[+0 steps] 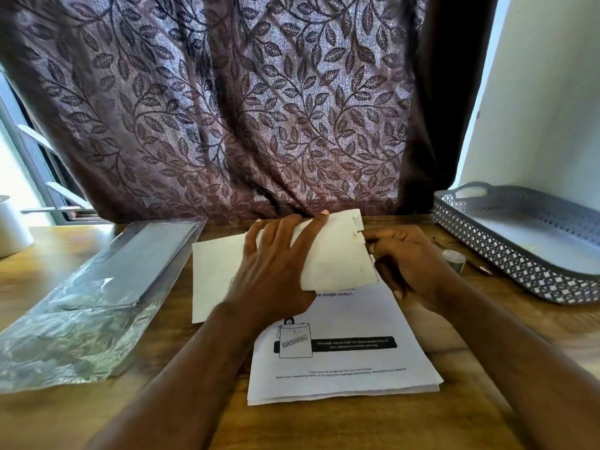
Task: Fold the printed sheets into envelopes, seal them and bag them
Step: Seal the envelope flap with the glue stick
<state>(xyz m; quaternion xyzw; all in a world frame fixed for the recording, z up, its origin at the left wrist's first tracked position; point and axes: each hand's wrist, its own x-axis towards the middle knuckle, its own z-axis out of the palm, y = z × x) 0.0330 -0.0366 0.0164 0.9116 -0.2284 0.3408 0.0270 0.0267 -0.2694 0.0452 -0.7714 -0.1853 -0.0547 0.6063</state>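
Note:
A cream folded envelope [337,254] is held up above the table's middle. My left hand [279,264] lies across its front with fingers spread over the top edge and thumb under the lower edge. My right hand [412,261] sits at its right edge with fingers curled; what they pinch is hidden by the paper. A stack of printed sheets [344,362] lies below, the top one showing a drawing and a black bar. Another cream sheet [214,277] lies flat to the left, partly under my left hand.
A clear plastic bag pack [91,303] lies at the left of the wooden table [470,358]. A grey perforated basket [519,251] stands at the right, with a small tape roll [454,258] beside it. A white cup [13,228] sits far left. A leaf-patterned curtain hangs behind.

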